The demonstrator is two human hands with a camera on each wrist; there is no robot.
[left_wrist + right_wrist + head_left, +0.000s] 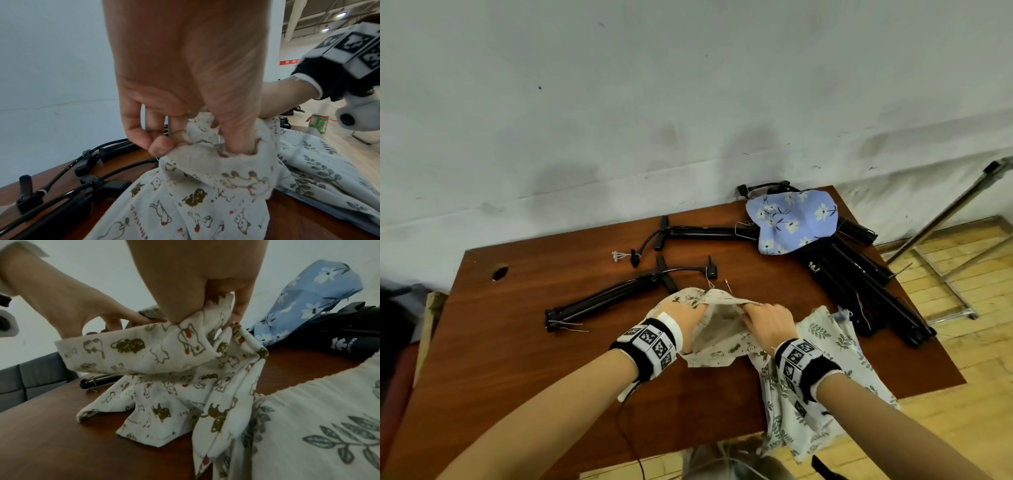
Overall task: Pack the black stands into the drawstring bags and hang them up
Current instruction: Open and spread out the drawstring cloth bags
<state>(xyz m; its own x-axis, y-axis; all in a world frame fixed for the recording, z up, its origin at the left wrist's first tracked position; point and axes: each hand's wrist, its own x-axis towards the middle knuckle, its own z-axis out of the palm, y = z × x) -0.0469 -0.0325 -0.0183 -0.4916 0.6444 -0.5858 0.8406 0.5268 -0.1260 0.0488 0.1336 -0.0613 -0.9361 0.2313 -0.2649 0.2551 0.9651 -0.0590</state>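
We work at a reddish-brown table (524, 342) pushed against a scuffed white wall (619, 102), its right edge running down the right of the head view beside bare wood flooring and a metal rack (941, 219). Bare tabletop lies open at lower left of the frame; the right half is crowded.

At centre, both our hands hold up the mouth of a cream bag printed with cats (722, 329). Our left hand (681, 318) pinches the rim between thumb and curled fingers (158, 146), and our right hand (767, 325) grips the opposite rim with thumb and fingers bunched round the cloth (207, 327). The mouth gapes between them, and we see nothing inside it. Its bottom rests crumpled on the table.

Just right of it, a white bag with grey leaves (825, 370) lies flat, draping over the near table edge. At upper right, a blue flowered bag (791, 219) lies over a pile of folded black stands (859, 284); whether any stand is inside it we cannot tell.

Two more stands lie loose: one (613, 298) just left of the cat bag, slanting toward lower left, and another (705, 233) beyond it, its right end running under the blue bag. Both are slim, glossy black, legs folded, with thin cables trailing.
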